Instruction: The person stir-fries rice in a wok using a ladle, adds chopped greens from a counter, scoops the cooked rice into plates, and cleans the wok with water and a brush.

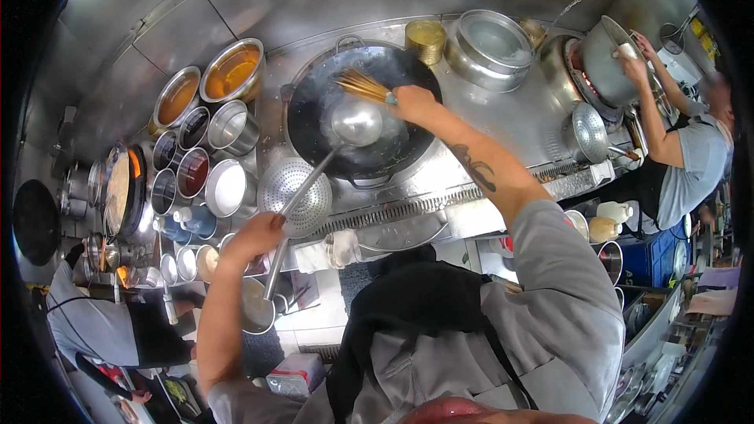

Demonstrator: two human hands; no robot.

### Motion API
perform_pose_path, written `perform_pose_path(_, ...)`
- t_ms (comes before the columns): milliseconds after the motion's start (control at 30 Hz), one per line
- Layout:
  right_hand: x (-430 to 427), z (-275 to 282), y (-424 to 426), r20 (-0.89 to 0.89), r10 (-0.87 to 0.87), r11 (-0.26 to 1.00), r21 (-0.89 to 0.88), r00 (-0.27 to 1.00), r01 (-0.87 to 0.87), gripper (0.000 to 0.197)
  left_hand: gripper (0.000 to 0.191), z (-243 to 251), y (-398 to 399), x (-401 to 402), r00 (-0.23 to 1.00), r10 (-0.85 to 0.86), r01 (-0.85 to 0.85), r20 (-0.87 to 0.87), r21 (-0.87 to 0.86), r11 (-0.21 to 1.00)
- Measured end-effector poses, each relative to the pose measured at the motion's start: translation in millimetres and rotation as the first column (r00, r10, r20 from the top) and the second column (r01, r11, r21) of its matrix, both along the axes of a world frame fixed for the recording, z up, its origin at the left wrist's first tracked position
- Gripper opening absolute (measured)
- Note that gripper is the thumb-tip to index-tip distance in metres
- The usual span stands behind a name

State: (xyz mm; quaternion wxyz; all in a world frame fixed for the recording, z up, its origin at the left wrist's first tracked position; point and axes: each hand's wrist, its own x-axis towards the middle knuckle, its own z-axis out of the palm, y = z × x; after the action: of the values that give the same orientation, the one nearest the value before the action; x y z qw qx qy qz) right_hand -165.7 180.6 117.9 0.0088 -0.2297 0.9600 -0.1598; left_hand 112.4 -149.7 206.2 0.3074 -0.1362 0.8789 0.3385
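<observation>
Before me a large black wok (312, 123) sits on the stove, with vapour and some liquid in it. My right hand (414, 105) grips the bound end of a bamboo wok brush (360, 85), whose bristles point left over the wok. My left hand (259, 238) is closed around the long handle of a metal ladle (357, 123). The ladle's bowl hangs over the middle of the wok, just below the brush. A perforated strainer (288, 188) rests at the wok's lower left, partly under the ladle's handle.
Steel pots of amber liquid (231, 73) and sauce containers (192, 172) crowd the left. A tin can (425, 38) and a lidded pot (490, 50) stand behind right. At far right a co-worker (686, 147) tilts a big wok (609, 62); another person (97, 318) stands left.
</observation>
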Motion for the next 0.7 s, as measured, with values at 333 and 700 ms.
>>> perform_pose_path(333,27.4,20.8,12.7,0.065,0.164,0.918,0.356,0.984,-0.177,0.026,0.022,-0.9,28.7,-19.5,0.714,-0.608,-0.060,-0.348,-0.895,0.441)
perform_pose_path(700,11.7,41.9,41.6,-0.014,-0.077,0.988,0.133,0.997,0.078,0.028,0.014,-79.1,65.3,37.8,0.928,0.373,-0.329,0.015,0.505,0.798)
